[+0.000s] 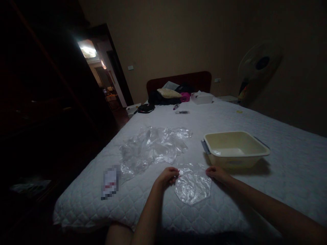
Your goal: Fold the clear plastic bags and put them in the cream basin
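Note:
A clear plastic bag (193, 185) is spread over the front part of the bed. My left hand (168, 176) pinches its left edge, and my right hand (217, 173) pinches the edge on the right. Beyond my left hand, several more clear plastic bags (155, 144) lie crumpled and overlapping; I cannot tell how many. Just past my right hand stands a cream plastic basin (237, 161) with grey handles. Only a small shiny patch shows inside it.
A white quilted mattress cover (288, 163) spans the bed. At left lies a pixelated flat item (110, 182). Toward the headboard (204, 79) are a black bag (146, 108), piled clothes, a pillow (168, 93) and a white box (202, 98). A fan (262, 63) stands at right.

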Available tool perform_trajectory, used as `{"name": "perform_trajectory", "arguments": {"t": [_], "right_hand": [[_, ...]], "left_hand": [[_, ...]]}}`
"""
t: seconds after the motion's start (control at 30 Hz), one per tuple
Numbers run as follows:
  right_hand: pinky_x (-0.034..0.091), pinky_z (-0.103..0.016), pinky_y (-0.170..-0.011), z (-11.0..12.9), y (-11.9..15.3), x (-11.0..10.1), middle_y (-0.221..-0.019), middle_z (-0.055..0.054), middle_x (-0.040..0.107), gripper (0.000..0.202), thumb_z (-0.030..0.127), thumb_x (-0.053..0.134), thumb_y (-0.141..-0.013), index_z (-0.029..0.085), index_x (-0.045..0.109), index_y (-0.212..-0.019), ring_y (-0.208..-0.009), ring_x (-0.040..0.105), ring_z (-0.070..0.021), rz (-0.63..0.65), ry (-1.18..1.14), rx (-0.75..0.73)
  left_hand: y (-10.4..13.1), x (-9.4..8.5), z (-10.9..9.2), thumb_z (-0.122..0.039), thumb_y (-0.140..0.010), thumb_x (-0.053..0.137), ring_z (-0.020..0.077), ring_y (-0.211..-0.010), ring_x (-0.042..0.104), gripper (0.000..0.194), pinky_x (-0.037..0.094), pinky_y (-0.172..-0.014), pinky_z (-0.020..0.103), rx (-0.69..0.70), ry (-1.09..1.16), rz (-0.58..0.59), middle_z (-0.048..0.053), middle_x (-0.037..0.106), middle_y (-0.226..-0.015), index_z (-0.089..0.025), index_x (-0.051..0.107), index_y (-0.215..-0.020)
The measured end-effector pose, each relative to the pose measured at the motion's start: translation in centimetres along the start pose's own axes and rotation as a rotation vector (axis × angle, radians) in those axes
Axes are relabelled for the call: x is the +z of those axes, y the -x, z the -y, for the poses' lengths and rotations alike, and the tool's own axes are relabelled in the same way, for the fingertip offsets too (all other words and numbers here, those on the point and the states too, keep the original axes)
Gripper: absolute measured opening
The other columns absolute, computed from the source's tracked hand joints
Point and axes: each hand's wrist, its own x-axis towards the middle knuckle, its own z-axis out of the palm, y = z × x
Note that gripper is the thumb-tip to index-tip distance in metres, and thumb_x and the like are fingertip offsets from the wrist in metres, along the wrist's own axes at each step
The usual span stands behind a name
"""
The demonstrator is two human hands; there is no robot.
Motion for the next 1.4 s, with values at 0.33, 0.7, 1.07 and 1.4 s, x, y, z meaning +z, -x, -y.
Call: {"name": "perform_trajectory", "arguments": {"t": [0.33, 0.7, 1.07, 1.4], "right_hand": [[0.036, -0.023, -0.046, 1.0, 0.9, 0.3, -0.052, 0.001, 0.056, 0.02, 0.031, 0.062, -0.055, 0.017, 0.056, -0.067, -0.048, 0.05, -0.0118, -0.014, -0.105, 0.071], [0.034, -0.021, -0.044, 1.2, 0.4, 0.6, -0.047, 0.002, 0.056, 0.013, 0.023, 0.066, -0.052, 0.015, 0.057, -0.058, -0.043, 0.047, -0.0096, 0.034, -0.168, 0.161], [0.034, -0.022, -0.046, 1.6, 0.9, 0.8, -0.043, 0.004, 0.052, 0.013, 0.014, 0.065, -0.048, 0.016, 0.055, -0.055, -0.044, 0.047, -0.01, 0.022, -0.182, 0.113], [0.031, -0.021, -0.046, 1.2, 1.6, 0.6, -0.047, 0.004, 0.05, 0.014, 0.021, 0.062, -0.046, 0.017, 0.053, -0.056, -0.046, 0.044, -0.0087, 0.02, -0.19, -0.01]], "left_hand": [[0.4, -0.2, 0.4, -0.032, -0.062, 0.067, 0.0027, -0.035, 0.041, 0.035, 0.024, -0.033, 0.015, 0.06, 0.037, 0.006, -0.005, 0.05, -0.055, -0.013, 0.054, -0.087], [0.5, -0.1, 0.4, -0.029, -0.06, 0.066, 0.0038, -0.032, 0.038, 0.031, 0.024, -0.031, 0.016, 0.06, 0.04, 0.021, -0.006, 0.048, -0.048, -0.011, 0.054, -0.083], [0.7, 0.1, 0.5, -0.027, -0.052, 0.073, 0.0037, -0.034, 0.04, 0.041, 0.025, -0.034, 0.016, 0.092, 0.06, 0.004, -0.006, 0.049, -0.048, -0.01, 0.057, -0.086], [0.9, 0.2, 0.6, -0.028, -0.055, 0.072, 0.0053, -0.035, 0.042, 0.03, 0.026, -0.033, 0.016, 0.101, 0.058, -0.047, -0.004, 0.05, -0.045, -0.01, 0.06, -0.076]]}}
